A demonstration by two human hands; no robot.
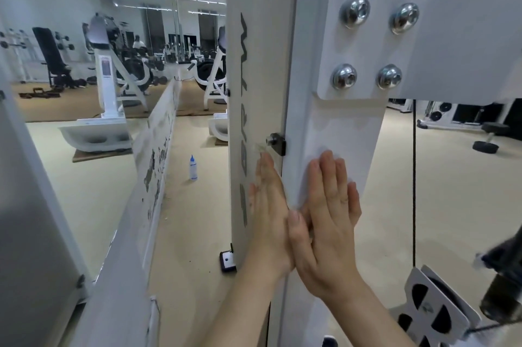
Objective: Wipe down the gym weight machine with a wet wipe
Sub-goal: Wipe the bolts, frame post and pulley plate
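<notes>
The weight machine's white upright post fills the middle of the view, with black lettering down its left face. A white wet wipe lies wrapped round the post's corner and spread over the front face. My left hand presses flat on the left face, fingers straight and pointing up. My right hand presses flat on the wipe on the front face, fingers straight, its thumb against my left hand.
A black knob juts from the post just above my left fingertips. Above is a bolted plate. A black cable and pulley bracket hang at right. A small bottle stands on the floor beside a low white partition.
</notes>
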